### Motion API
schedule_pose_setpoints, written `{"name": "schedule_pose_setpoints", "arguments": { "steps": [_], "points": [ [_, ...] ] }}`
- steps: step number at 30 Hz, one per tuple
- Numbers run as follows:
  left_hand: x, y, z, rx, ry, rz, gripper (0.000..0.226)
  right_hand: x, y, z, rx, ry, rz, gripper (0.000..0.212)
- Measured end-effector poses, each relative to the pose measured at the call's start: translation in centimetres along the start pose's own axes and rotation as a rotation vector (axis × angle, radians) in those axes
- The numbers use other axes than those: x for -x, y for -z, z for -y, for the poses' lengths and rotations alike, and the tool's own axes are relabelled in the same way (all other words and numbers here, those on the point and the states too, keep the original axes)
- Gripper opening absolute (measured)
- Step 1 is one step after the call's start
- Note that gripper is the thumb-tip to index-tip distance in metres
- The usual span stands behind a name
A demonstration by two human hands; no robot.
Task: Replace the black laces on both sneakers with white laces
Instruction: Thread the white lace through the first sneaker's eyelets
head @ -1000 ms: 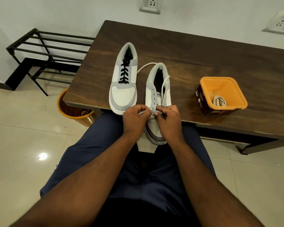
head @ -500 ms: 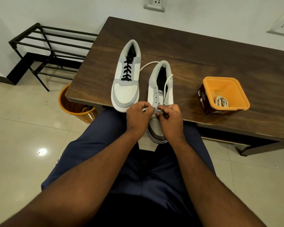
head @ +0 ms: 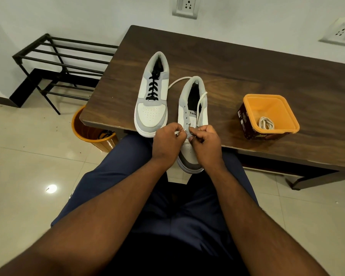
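Left hand: the left hand (head: 167, 141) is curled, pinching the white lace (head: 201, 105) end.
Right hand: the right hand (head: 204, 143) is curled, pinching the lace by a low hole of the near sneaker (head: 191, 120).
Other sneaker: the far sneaker (head: 152, 96) sits just beside, black laces (head: 152, 89) in.
Could go wrong: the lace may slip out, or the shoe, hanging off the table (head: 247, 66), may fall.
Around: a spare lace (head: 265, 123) in the orange tub (head: 271, 116); nothing blocks the hands.

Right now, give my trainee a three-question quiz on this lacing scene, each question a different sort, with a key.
1. True or false: the left sneaker has black laces.
2. What lies in the orange tub? A) coiled white lace B) black lace C) scissors
3. Both hands, left hand and right hand, pinch the ____ lace at the right sneaker.

Key: 1 true; 2 A; 3 white.
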State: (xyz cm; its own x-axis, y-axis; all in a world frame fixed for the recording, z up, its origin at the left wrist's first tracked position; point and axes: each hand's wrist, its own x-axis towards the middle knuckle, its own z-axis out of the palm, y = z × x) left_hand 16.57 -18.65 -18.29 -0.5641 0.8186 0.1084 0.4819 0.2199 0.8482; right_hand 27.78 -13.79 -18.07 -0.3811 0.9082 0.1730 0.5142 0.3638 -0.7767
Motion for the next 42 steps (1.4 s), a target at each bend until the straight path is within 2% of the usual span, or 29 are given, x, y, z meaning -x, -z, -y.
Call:
{"name": "schedule_pose_setpoints", "arguments": {
  "steps": [4, 7, 11, 17, 22, 26, 28, 31, 33, 34, 36, 38, 42],
  "points": [
    [0.1, 0.1, 0.1, 0.02, -0.009, 0.023, 0.012, -0.3, 0.2, 0.1, -0.04, -0.036, 0.031, 0.034],
    [-0.3, 0.3, -0.1, 0.131, 0.065, 0.032, 0.012, -0.5, 0.3, 0.4, -0.171, -0.13, 0.02, 0.03],
    [-1.5, 0.6, -0.7, 0.167, 0.134, 0.074, 0.013, -0.7, 0.2, 0.6, -0.188, -0.146, -0.008, 0.026],
    [-1.6, 0.5, -1.5, 0.053, 0.071, 0.121, 0.007, -0.9, 0.3, 0.7, -0.161, -0.128, -0.015, 0.021],
    [-0.6, -0.1, -0.2, 0.158, 0.038, 0.061, 0.01, -1.0, 0.4, 0.6, -0.19, -0.148, 0.003, 0.021],
    [-0.5, 0.3, 0.7, 0.172, -0.005, 0.044, 0.003, -1.5, 0.9, 0.3, -0.162, -0.119, 0.04, 0.018],
    [-1.1, 0.9, 0.5, 0.133, -0.029, 0.085, 0.026, -2.2, 1.4, 0.0, -0.102, -0.089, 0.076, 0.016],
    [-2.4, 1.9, -0.5, 0.012, -0.142, 0.224, 0.078, -3.2, 2.1, -0.2, 0.012, -0.035, 0.143, 0.015],
    [-3.5, 2.4, -1.1, -0.142, -0.251, 0.336, 0.097, -3.6, 2.6, 0.1, 0.149, -0.036, 0.192, 0.016],
    [-4.0, 2.5, -1.2, -0.227, -0.293, 0.382, 0.098, -3.7, 2.8, 0.2, 0.195, -0.057, 0.215, 0.017],
    [-4.8, 2.8, -1.5, -0.309, -0.323, 0.444, 0.083, -3.8, 3.0, 0.5, 0.198, -0.115, 0.247, 0.019],
    [-5.2, 2.9, -1.3, -0.261, -0.287, 0.451, 0.067, -4.0, 3.1, 0.7, 0.15, -0.171, 0.284, 0.021],
    [-4.8, 2.8, -0.8, -0.19, -0.27, 0.377, 0.047, -4.4, 3.3, 1.1, 0.137, -0.213, 0.373, 0.02]
  ]
}}
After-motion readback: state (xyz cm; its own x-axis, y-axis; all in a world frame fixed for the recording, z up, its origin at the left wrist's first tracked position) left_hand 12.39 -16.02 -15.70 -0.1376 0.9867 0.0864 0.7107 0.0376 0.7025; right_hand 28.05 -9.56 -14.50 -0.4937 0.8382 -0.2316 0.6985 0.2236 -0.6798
